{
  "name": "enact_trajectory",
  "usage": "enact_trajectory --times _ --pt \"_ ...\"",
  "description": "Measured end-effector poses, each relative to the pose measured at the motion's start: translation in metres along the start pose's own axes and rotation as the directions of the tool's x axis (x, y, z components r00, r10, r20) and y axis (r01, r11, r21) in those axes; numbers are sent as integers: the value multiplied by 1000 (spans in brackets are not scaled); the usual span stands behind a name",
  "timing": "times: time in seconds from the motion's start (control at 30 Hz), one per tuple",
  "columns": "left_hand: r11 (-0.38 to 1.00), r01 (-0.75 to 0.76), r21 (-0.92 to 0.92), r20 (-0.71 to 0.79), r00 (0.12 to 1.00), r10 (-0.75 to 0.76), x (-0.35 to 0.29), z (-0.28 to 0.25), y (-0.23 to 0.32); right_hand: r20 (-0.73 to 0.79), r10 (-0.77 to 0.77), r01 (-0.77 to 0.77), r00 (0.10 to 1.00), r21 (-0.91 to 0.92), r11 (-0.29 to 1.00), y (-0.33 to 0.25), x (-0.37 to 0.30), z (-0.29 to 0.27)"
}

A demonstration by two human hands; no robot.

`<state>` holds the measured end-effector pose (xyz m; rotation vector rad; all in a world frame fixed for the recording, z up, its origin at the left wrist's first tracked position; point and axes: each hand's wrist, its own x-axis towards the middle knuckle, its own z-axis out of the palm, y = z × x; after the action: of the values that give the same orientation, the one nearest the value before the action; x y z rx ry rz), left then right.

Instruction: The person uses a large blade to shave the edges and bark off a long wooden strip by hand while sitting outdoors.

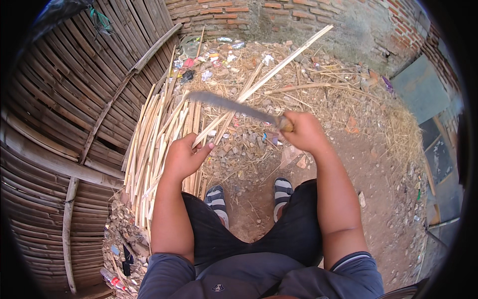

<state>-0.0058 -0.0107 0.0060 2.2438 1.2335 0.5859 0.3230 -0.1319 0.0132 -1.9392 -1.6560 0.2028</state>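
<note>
My left hand (185,155) is closed around the near end of a long pale bamboo strip (284,72), which slants up and away to the right. In my right hand (301,130) is the wooden handle of a machete (226,103). Its dark, slightly blurred blade points left and lies across the strip in the picture; whether the two touch I cannot tell. Beside and beyond my left hand lies a pile of split bamboo strips (144,154), roughly lengthwise on the ground.
A bamboo slat wall (59,99) rises at the left, and a brick wall (279,20) stands at the back. Straw, loose strips and litter (206,74) cover the ground ahead. A grey panel (420,87) leans at the right. My sandalled feet (216,202) are just below my hands.
</note>
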Motion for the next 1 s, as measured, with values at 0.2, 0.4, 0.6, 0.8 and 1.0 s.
enact_trajectory --times 0.2,0.4,0.6,0.8,1.0 --pt "1000 -24 -10 -43 999 23 3 2 -4 -163 243 -227 956 111 968 34 1 -14" --pt "984 -147 -104 -101 985 136 3 16 -15 74 -122 133 990 -177 975 -19 -6 12" --pt "993 47 -113 68 997 -39 -1 -1 -4 -25 6 -6 1000 -7 1000 4 0 -5" --pt "991 29 -134 112 994 -14 2 1 -3 -148 172 -165 974 61 984 23 -2 -17" --pt "933 -141 -332 -7 989 147 1 19 -19 71 -269 278 961 -240 930 -27 -8 12"
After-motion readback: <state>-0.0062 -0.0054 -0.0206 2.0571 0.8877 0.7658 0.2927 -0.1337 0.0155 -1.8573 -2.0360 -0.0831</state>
